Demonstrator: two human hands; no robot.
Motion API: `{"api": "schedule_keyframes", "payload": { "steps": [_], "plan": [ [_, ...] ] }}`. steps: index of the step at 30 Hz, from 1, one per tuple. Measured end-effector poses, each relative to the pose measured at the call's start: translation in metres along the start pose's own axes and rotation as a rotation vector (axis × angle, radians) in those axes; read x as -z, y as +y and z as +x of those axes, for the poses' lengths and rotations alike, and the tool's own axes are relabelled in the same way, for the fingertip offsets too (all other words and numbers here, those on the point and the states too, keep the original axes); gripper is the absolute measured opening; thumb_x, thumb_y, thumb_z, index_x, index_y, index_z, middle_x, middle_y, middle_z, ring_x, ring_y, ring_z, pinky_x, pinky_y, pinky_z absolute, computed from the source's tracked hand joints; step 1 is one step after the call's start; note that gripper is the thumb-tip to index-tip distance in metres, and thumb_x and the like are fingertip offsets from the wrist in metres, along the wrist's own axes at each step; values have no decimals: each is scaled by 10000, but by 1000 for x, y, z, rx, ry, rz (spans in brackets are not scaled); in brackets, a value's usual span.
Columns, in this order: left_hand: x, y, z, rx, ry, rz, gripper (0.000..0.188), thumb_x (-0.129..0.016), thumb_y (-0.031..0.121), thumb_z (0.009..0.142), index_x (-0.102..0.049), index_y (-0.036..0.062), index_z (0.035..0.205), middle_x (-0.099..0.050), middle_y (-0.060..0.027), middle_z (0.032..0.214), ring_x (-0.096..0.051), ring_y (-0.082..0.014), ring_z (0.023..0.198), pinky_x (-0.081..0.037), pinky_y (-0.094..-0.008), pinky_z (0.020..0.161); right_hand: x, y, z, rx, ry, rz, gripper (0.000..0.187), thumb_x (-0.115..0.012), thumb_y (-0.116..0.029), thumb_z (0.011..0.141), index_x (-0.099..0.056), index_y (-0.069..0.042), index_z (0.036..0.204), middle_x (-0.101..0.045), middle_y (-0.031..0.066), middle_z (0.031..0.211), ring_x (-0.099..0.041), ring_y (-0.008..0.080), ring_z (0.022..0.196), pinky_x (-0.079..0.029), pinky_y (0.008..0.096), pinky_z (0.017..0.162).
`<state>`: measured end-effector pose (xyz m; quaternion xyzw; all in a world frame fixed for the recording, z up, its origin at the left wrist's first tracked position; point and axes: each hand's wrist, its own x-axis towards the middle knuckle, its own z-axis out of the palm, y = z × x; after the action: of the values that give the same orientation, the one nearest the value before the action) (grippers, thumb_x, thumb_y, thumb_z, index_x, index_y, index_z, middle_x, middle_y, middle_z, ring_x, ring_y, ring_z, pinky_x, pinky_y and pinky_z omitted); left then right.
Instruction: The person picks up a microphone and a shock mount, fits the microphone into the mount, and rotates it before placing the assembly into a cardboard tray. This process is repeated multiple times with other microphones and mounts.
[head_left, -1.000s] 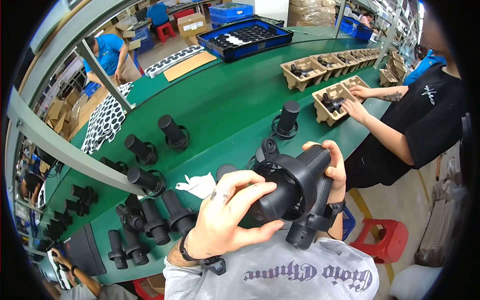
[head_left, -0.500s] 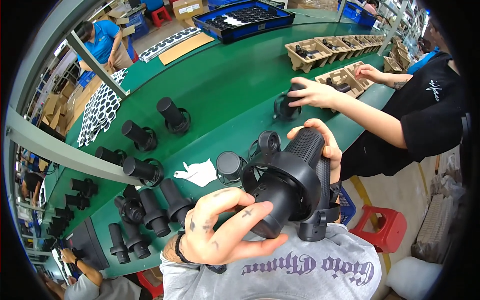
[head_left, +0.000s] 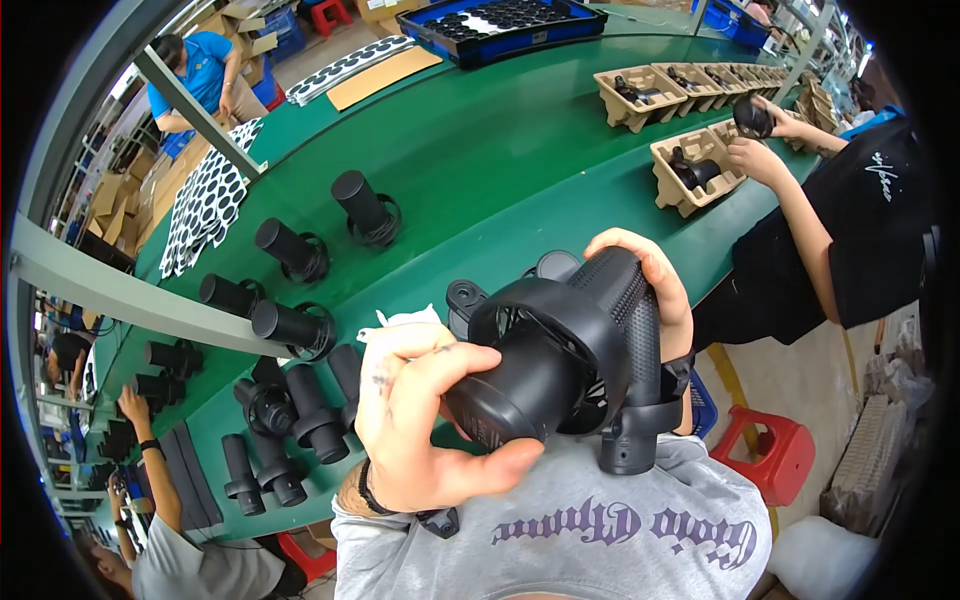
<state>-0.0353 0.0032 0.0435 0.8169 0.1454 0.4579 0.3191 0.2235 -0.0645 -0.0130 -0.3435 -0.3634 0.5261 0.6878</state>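
Between my two hands is a black microphone [head_left: 515, 395] with a wide ring mount [head_left: 575, 315] around its middle. The fingers and thumb of my left hand [head_left: 410, 430] curl around its smooth lower end. My right hand [head_left: 660, 285] wraps its perforated far end. A second, slimmer black microphone [head_left: 640, 345] lies alongside, also within the right hand's grasp; its lower end [head_left: 630, 452] hangs by my shirt. The right palm is hidden. Just beyond the held mount, a black bracket [head_left: 463, 305] and a round black top [head_left: 557, 265] show partly, near a white cloth [head_left: 400, 318].
Several black microphones stand on the green bench [head_left: 480, 180], some in mounts [head_left: 365, 205], others bunched at left [head_left: 315, 415]. A grey post [head_left: 150, 290] crosses there. At right a co-worker's hands [head_left: 765, 150] work by a cardboard tray [head_left: 685, 200]. A red stool [head_left: 765, 455] stands below.
The held microphone has shifted left and its lower end now turns more toward view. My left hand has moved with it. The co-worker's hands have drawn back toward the trays with a black part.
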Motion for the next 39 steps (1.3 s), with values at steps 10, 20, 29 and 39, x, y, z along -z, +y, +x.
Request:
{"api": "schedule_keyframes", "payload": {
  "steps": [10,20,29,39],
  "plan": [
    [-3,3,-1,13,52,-82,769,-934,236,506,-575,14,1148,-523,-116,1023,-560,-180,818,-475,-236,578,11,11,8,-45,-45,37,570,-601,-485,882,-599,73,993,-643,94,869,-617,132,784,-490,240,733],
    [1,-3,-5,128,90,-90,741,-917,160,529,-580,-13,1166,-514,-143,1095,-585,-219,900,-543,-277,628,28,19,16,-183,-151,134,520,-533,-445,942,-605,70,954,-653,90,814,-620,135,695,-496,238,673],
    [14,-12,1,-512,-116,390,461,-767,61,607,-694,215,1035,-560,-112,1165,-610,-295,910,-563,-339,726,-6,19,9,-46,28,110,608,-609,-439,853,-549,94,1138,-655,144,920,-654,164,777,-529,263,731],
    [20,-2,2,-955,-417,780,496,-679,-38,635,-582,221,1047,-496,129,1202,-577,-194,1017,-458,-276,615,-32,17,7,94,59,147,511,-543,-438,931,-466,-9,1198,-647,123,908,-672,168,687,-569,275,559]
  ]
}}
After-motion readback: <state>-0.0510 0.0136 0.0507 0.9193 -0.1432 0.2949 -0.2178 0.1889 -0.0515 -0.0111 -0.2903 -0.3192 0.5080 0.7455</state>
